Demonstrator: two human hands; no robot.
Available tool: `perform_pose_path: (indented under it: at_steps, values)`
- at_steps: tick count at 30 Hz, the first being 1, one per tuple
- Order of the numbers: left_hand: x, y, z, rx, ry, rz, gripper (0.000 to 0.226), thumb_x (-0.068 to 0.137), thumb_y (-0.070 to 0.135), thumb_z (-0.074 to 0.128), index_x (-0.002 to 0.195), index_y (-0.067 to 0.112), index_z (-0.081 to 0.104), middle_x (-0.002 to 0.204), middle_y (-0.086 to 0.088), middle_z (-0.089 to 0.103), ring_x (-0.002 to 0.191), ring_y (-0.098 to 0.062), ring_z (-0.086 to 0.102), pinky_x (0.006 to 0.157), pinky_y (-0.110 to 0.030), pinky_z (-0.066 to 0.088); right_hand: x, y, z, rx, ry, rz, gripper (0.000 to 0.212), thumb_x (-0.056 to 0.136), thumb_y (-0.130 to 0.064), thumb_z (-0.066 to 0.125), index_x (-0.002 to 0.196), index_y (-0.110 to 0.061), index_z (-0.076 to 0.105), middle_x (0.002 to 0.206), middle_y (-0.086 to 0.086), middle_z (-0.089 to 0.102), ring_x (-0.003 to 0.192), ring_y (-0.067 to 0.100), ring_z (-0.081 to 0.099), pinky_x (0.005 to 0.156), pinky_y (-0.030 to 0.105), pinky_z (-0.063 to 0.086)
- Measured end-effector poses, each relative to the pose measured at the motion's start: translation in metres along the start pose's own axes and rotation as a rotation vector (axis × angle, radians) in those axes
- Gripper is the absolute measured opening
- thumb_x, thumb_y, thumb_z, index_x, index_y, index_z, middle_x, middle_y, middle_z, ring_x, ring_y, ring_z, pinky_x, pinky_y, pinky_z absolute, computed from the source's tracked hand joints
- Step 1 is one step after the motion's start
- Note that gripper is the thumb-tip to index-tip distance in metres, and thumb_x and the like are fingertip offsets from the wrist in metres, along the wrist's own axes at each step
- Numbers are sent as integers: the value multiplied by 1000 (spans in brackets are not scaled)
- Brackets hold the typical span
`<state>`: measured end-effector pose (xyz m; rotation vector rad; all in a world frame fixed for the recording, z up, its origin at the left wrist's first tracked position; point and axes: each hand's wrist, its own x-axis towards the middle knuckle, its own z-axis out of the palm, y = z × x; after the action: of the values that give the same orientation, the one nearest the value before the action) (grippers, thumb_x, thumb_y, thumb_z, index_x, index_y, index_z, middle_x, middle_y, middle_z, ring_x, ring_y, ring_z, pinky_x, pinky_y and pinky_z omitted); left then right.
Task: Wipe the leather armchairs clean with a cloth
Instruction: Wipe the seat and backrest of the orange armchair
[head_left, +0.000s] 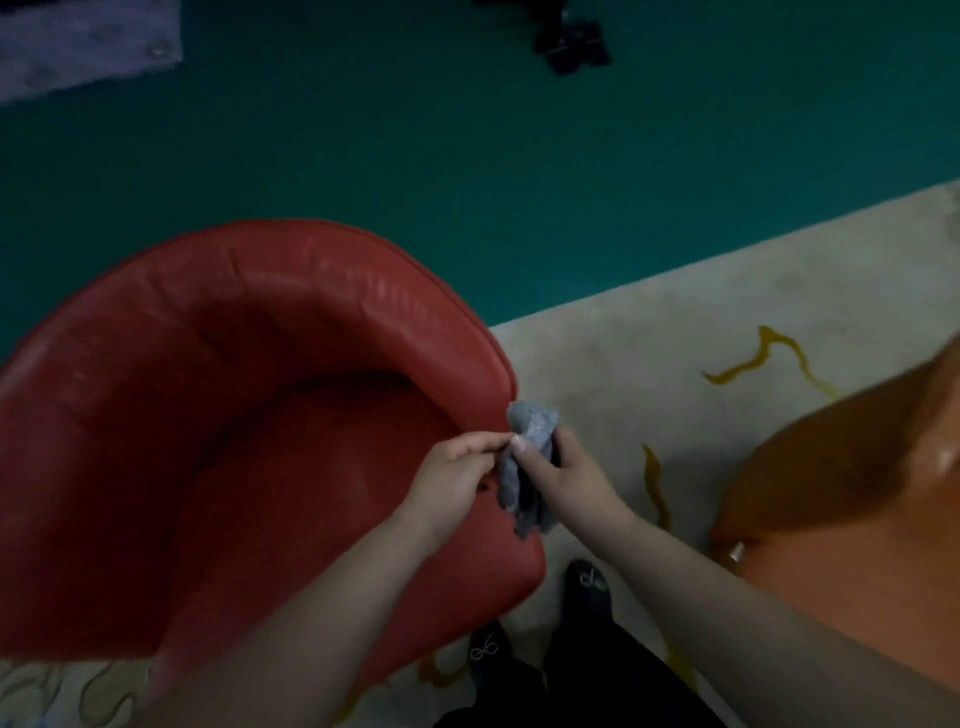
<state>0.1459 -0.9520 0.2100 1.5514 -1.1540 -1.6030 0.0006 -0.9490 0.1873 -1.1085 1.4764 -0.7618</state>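
Hands meet in the middle of the view, a little toward 5 o'clock. The right hand (563, 480) is curled round a grey cloth (524, 470), with its thumb laid on top. The left hand (457, 470) pinches the edge of the same cloth with its fingertips. The cloth is bunched up, with one end sticking up toward 12 o'clock and the other end hanging down toward 6 o'clock.

The cloth is held just over the right arm tip of a red chair (249, 415). This chair is round and shiny, and it fills the 9 o'clock side. An orange chair (841, 519) sits at 4 o'clock, well apart from the red one.

Both chairs stand on a pale rug (675, 364) with yellow squiggles. Green floor (467, 130) fills the 12 o'clock side. Two dark shoes (587, 587) show at 6 o'clock, between the chairs. Something dark and blurry lies on the floor near 1 o'clock.
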Motion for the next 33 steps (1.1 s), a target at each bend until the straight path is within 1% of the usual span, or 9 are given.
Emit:
perform_pose_path:
  at_steps: [4,7,10,12,14,16,23,29,33]
  values:
    - [8,7,41,253,-162,60,57,76,-20,38,106,18,68,108,-10,59,95,-21,60,84,-28,43,-21,17,-46,-19,121,92,15,90,-31,61,99,-21,55,85,-10,61,78,0,57,57,3,39]
    - [13,2,70,532,-177,174,49,82,-11,42,110,18,69,99,2,55,90,-12,55,81,-17,39,-36,37,-78,-29,217,130,21,91,-28,60,106,-16,56,91,-1,64,81,9,59,57,10,41]
    - [15,-8,95,796,-194,281,40,87,1,48,118,19,65,109,1,59,101,-14,56,86,-13,37,-54,61,-114,-17,294,166,17,92,-26,57,107,-18,55,92,0,64,79,9,58,57,8,41]
    - [16,-16,115,1012,-236,350,40,89,11,50,127,21,60,124,0,58,113,-19,53,94,-21,39,-70,78,-142,-5,361,190,15,92,-23,56,107,-22,54,90,-4,62,84,13,58,64,11,42]
    - [14,-23,140,1223,-266,420,44,91,23,50,134,26,51,135,4,53,121,-20,48,98,-27,37,-88,96,-172,-12,419,224,18,93,-21,54,111,-24,53,93,-5,61,96,17,58,83,23,41]
    - [11,-26,168,1351,-288,470,48,92,31,47,140,30,42,142,9,46,127,-17,43,100,-28,35,-107,114,-202,-12,471,253,23,93,-20,53,116,-24,54,99,-4,61,100,17,57,87,26,37]
    - [0,-30,282,1462,-413,567,53,95,39,41,146,30,29,152,8,33,138,-17,30,107,-34,29,-171,173,-299,25,629,320,26,94,-19,49,119,-23,54,91,-3,64,81,12,61,59,22,42]
    - [-17,-29,370,1499,-558,673,52,97,37,38,147,31,26,154,6,29,140,-18,26,112,-37,24,-219,214,-352,60,798,384,17,92,-27,53,109,-30,52,85,-13,61,79,3,58,58,20,39]
    - [-23,-25,411,1515,-630,802,52,98,37,37,148,29,26,154,5,28,141,-19,22,114,-39,18,-242,230,-371,114,916,433,24,92,-27,54,115,-31,51,88,-17,60,80,-1,56,61,18,39]
